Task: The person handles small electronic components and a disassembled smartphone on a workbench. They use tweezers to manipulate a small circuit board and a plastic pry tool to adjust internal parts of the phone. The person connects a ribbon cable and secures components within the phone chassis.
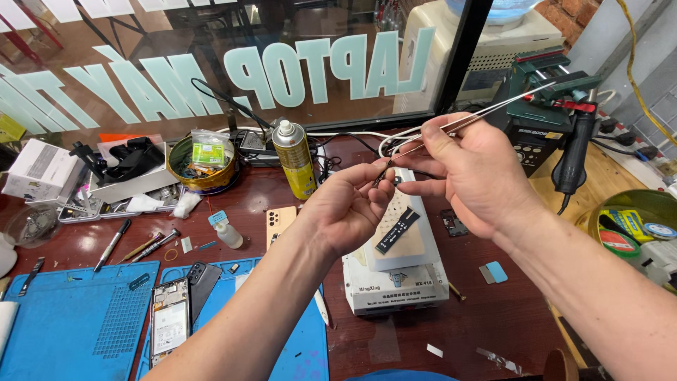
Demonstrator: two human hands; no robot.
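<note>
While small dark flat component [383, 173] is pinched in left hand [345, 204] fingertips, long silver metal tweezers [486, 113], clamped in right hand [469, 169], are best kept steady, tips at part. Hands nearly touching. Left of hands: round brass-coloured tin [204, 180], small packets inside. Right: green round tin [635, 212], tape rolls held.

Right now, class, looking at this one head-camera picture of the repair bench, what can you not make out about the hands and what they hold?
- The tiny part at the left hand fingertips: too small, partly hidden by the fingers.
- The tweezers tips: hidden behind the right hand and the left fingertips.
- Whether the tips grip the part: cannot tell.
- The green tin: cut off by the right edge.
</note>
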